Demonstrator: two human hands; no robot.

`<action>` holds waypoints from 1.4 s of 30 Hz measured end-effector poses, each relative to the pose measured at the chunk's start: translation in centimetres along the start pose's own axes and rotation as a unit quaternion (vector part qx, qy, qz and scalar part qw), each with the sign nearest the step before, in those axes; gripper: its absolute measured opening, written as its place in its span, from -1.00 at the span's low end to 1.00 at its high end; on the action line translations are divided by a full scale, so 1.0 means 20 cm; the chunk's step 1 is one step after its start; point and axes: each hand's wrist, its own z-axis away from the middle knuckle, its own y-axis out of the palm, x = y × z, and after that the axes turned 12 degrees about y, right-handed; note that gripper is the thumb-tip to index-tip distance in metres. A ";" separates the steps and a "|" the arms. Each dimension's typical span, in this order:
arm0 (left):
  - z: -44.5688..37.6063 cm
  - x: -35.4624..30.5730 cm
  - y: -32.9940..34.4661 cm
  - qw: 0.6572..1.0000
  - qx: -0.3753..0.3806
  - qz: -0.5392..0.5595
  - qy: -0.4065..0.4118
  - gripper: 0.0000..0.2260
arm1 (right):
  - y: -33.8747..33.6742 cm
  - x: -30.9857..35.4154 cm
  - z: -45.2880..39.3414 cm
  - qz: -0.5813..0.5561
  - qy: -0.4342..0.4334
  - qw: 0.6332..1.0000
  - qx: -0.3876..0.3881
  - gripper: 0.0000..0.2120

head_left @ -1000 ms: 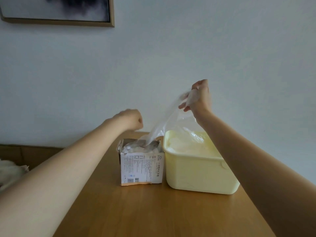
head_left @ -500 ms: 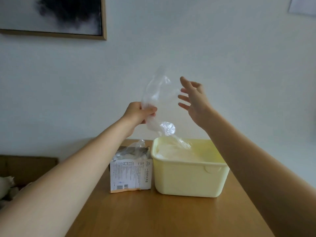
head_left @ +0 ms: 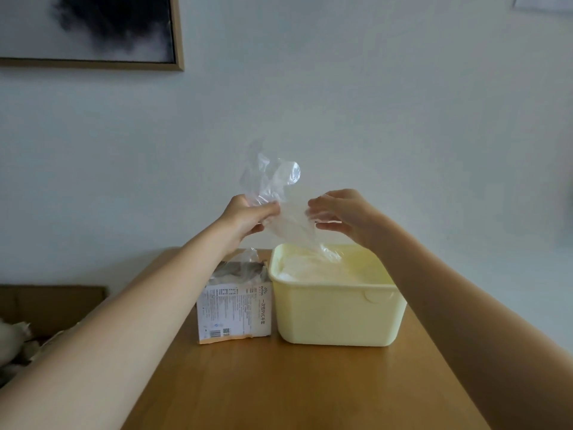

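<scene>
Two bare forearms are seen, entering from seven and five o'clock. The left hand and right hand are likewise shown bare, with slender fingers.

The one camera sits on my head and looks forward, tilted only slightly down, along both my forearms toward the wall. Its wide lens takes in the counter running away from me from the bottom of the frame to the wall, with my left hand and right hand at arm's length near the middle. A picture frame in the upper left corner shows the view reaches well above the counter.
</scene>
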 end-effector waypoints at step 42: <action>-0.02 0.13 -0.06 0.927 -0.305 0.169 -0.141 -0.78 | -0.10 -0.34 -0.15 0.072 0.053 0.971 -0.221 -0.92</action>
